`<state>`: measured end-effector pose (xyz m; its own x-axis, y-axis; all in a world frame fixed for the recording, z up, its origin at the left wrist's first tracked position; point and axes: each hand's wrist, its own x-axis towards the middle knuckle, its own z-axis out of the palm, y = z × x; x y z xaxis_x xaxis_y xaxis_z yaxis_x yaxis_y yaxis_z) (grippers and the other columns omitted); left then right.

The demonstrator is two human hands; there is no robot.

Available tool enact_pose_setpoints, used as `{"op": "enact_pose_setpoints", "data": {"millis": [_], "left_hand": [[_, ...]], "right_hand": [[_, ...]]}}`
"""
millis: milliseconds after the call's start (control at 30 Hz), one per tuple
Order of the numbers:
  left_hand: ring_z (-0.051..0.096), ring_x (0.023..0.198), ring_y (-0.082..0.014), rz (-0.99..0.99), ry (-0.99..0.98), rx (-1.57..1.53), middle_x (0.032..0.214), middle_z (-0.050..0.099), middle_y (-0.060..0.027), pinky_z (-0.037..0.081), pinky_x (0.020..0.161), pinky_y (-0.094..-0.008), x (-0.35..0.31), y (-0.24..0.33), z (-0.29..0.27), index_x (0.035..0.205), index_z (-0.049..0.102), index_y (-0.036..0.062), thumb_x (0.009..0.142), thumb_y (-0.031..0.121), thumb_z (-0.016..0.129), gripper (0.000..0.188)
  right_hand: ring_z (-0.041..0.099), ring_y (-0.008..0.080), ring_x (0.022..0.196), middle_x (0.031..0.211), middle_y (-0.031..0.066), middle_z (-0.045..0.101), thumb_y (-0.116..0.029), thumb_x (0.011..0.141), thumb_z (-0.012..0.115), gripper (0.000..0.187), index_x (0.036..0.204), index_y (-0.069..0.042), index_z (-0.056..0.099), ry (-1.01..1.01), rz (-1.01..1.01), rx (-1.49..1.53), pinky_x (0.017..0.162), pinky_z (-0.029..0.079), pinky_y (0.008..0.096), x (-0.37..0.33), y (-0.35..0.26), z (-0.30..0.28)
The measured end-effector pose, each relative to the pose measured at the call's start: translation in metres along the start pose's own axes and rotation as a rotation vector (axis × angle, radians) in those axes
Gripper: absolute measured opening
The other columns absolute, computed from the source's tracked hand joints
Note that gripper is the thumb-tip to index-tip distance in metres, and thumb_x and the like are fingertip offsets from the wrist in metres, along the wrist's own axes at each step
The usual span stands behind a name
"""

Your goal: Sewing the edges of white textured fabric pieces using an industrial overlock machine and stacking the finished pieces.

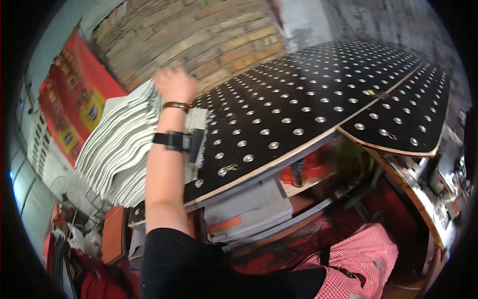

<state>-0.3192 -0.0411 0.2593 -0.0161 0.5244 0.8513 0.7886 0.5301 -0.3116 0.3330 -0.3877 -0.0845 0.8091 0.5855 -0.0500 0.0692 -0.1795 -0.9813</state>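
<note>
My left arm, in a black sleeve with a brown bracelet and a black wrist strap, reaches across a thick stack of pale grey-white cloth sheets (119, 149). At the stack's raised far corner is my left hand (174, 85), blurred by motion. Its fingers look curled and closed on that corner; exactly how many sheets they hold is hidden. The stack fans out in wavy layers at the left end of a black board (308, 94) set with rows of shiny metal studs. My right hand does not show.
A smaller studded black panel (398, 127) adjoins the board on the right. Beneath the board, a shelf holds flat grey sheets (249, 209). A brick wall (199, 40) stands behind, and a red banner (74, 99) hangs at left. My pink checked apron (358, 259) shows below.
</note>
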Motion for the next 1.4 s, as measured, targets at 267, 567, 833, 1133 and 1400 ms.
{"op": "enact_pose_setpoints", "data": {"millis": [267,567,833,1133,1400], "left_hand": [[0.054,0.101,-0.0337,-0.179,-0.497,-0.077,0.11,0.056,-0.0216,0.04,0.087,-0.0418,0.059,-0.128,0.006,0.107,0.058,-0.0016,0.075,0.051,0.052,0.062],[0.058,0.093,-0.0323,-0.286,-0.427,0.092,0.1,0.06,-0.0208,0.047,0.078,-0.039,0.069,-0.155,0.022,0.093,0.063,-0.0016,0.071,0.031,0.064,0.039],[0.052,0.106,-0.0328,-0.221,-0.654,0.2,0.114,0.053,-0.0209,0.043,0.087,-0.0392,0.08,-0.152,0.007,0.107,0.058,0.0021,0.077,0.041,0.054,0.05],[0.058,0.09,-0.0372,-0.233,-0.374,-0.462,0.102,0.056,-0.0275,0.045,0.078,-0.0432,0.076,-0.022,0.015,0.098,0.057,-0.0063,0.083,0.042,0.048,0.052],[0.051,0.104,-0.0273,-0.271,-1.5,-2.809,0.117,0.05,-0.0137,0.04,0.093,-0.0403,-0.164,0.25,-0.132,0.121,0.038,-0.0017,0.092,0.04,0.034,0.051]], "right_hand": [[0.046,0.0049,0.053,0.082,0.0036,0.055,-0.004,0.088,0.046,0.014,0.097,0.0,0.056,-0.376,-0.179,0.0,0.043,0.039,0.0184,0.003,-0.05,0.144],[0.044,0.0074,0.04,0.069,0.0032,0.052,-0.011,0.083,0.052,0.013,0.09,-0.002,0.056,-0.356,0.003,0.013,0.034,0.037,0.0189,0.018,0.057,0.064],[0.046,0.0092,0.04,0.071,0.0046,0.054,-0.01,0.085,0.051,0.01,0.09,-0.002,0.055,-0.331,0.074,0.032,0.034,0.037,0.0203,0.015,0.062,0.074],[0.054,0.0111,0.061,0.069,0.0041,0.057,0.004,0.076,0.05,0.012,0.083,0.005,0.06,-0.414,-0.288,-0.149,0.057,0.045,0.0226,-0.007,-0.033,0.109],[0.057,0.0235,0.093,0.108,0.018,0.056,-0.025,0.062,0.078,0.082,0.13,-0.006,0.036,-0.704,-0.39,0.13,0.082,0.044,0.0293,-0.026,-0.126,0.217]]}}
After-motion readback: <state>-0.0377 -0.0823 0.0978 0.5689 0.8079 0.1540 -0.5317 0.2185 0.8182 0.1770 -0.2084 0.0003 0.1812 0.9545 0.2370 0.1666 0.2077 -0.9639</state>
